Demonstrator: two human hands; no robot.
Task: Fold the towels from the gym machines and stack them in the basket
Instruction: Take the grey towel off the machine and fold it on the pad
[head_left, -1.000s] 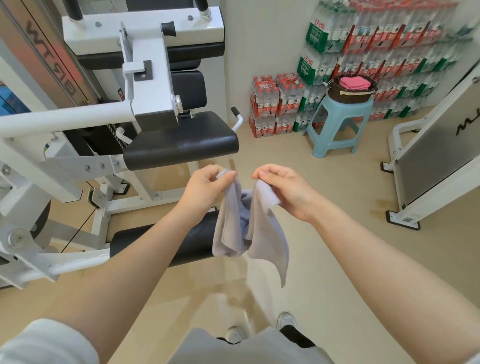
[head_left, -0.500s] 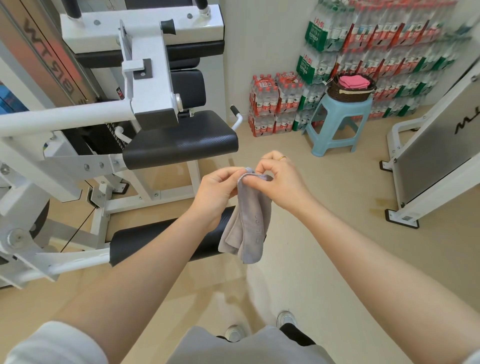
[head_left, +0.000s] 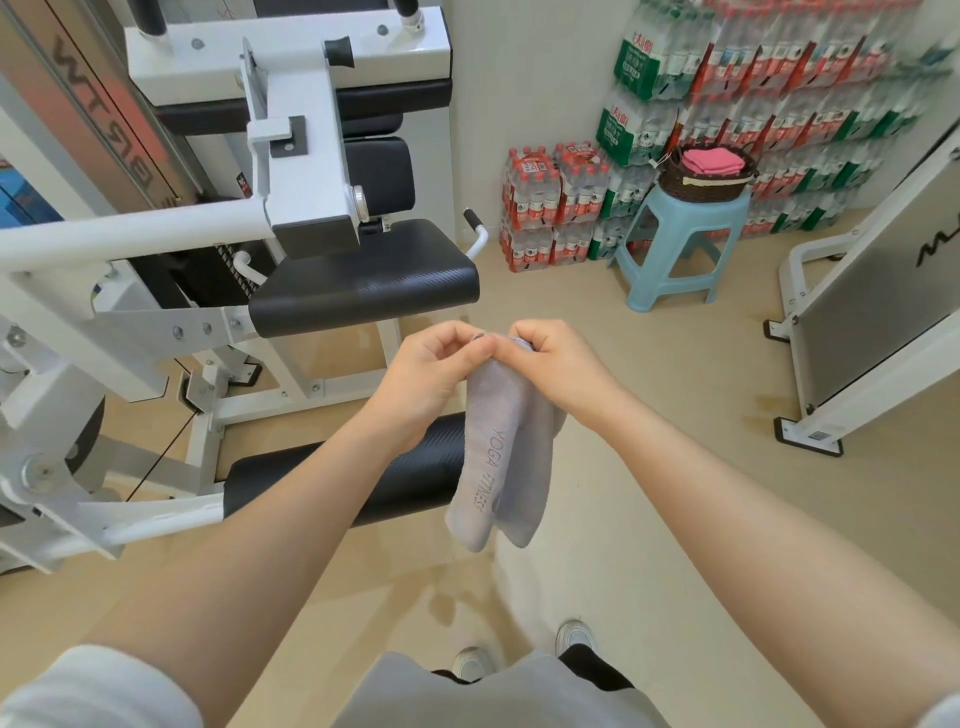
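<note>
Grey towel (head_left: 501, 452) hangs lengthwise downward, top edge pinched by both hands (head_left: 431, 371) (head_left: 558, 364).

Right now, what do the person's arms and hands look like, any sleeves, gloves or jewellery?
Both forearms are bare. The left hand and right hand wear no gloves, and no watch or wristband shows. No ring can be made out in this view. Pale grey-white short sleeves show at the bottom corners, near the upper arms. No cables or markings on either arm.
</note>
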